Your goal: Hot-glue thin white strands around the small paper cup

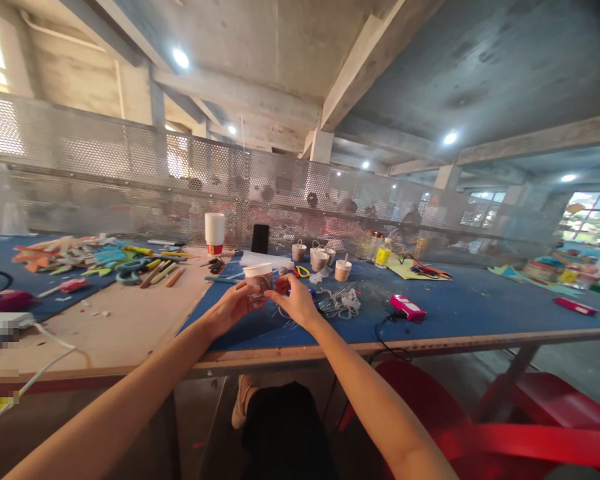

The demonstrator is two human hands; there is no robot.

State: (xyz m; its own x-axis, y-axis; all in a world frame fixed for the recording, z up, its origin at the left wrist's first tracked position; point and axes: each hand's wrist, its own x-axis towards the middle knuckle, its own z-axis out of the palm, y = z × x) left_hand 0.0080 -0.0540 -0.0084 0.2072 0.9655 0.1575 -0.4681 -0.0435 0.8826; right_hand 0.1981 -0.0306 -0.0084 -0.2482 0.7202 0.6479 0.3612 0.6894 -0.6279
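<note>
A small paper cup (258,271) with a white rim and a brownish, patterned side is held up over the blue table top. My left hand (236,305) is closed round its left and lower side. From the right, my right hand (296,301) meets the cup, its thumb against the side and its other fingers curled. Whether a small piece is between those fingers is hidden. Just beyond the hands lie yellow-handled scissors (301,271). A tangle of whitish cord (347,303) rests to the right of my right hand.
Several small cups (343,269) stand behind, near a bottle with a yellow label (383,253). A stack of white cups (215,233) and a black phone (261,239) stand by the mesh screen. Marker-like sticks (164,274) lie left; a pink corded device (408,308) lies right. Red chairs (425,407) are below.
</note>
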